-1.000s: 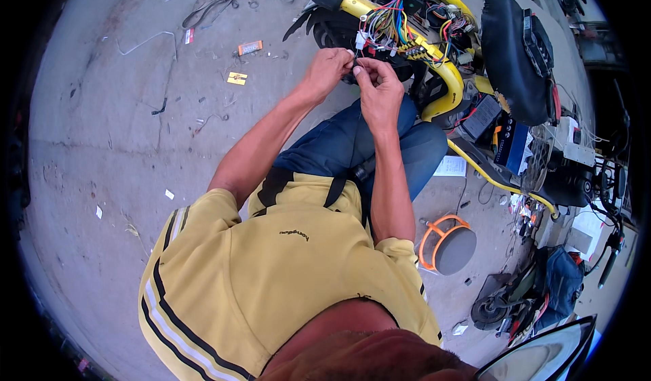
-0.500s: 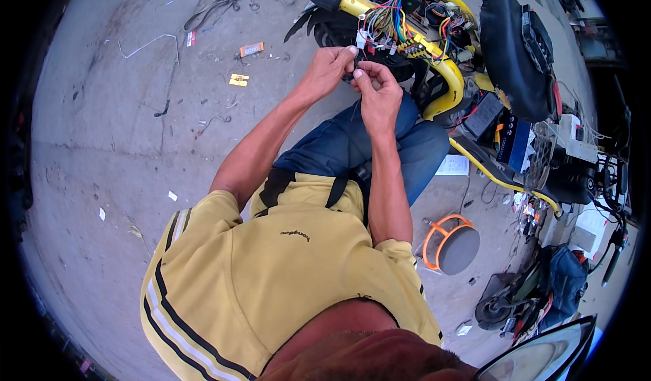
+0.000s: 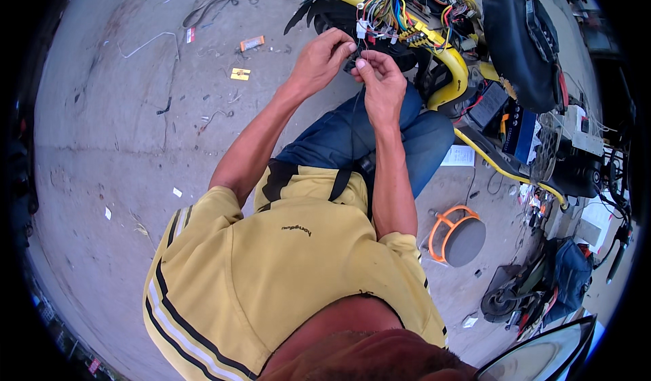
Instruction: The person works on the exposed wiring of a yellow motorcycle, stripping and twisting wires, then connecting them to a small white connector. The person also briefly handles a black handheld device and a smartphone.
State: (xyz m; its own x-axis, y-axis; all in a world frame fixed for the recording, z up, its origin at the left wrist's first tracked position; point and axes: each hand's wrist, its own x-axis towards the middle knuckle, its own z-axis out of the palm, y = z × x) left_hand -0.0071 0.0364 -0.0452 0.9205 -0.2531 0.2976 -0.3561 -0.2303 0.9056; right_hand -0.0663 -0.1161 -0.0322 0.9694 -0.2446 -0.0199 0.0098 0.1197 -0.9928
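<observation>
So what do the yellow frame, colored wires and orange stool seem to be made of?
Yellow frame: probably painted metal, with glossy highlights along its curve. Colored wires: likely plastic-coated, going by bright, bendy strands. Orange stool: smooth bars, painted metal or plastic; matte grey seat, material unclear.

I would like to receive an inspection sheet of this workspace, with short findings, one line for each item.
Surface: grey floor, stained and marked.
Job's things: yellow tube frame, its wiring exposed.
Clutter: orange packet and yellow card on the floor.
Hands: left hand and right hand, fingertips close together; exact grip too small to tell.
Cables: multicoloured wires, bunched and uncovered at the frame.
Surroundings: black seat and round stool to the right.
</observation>
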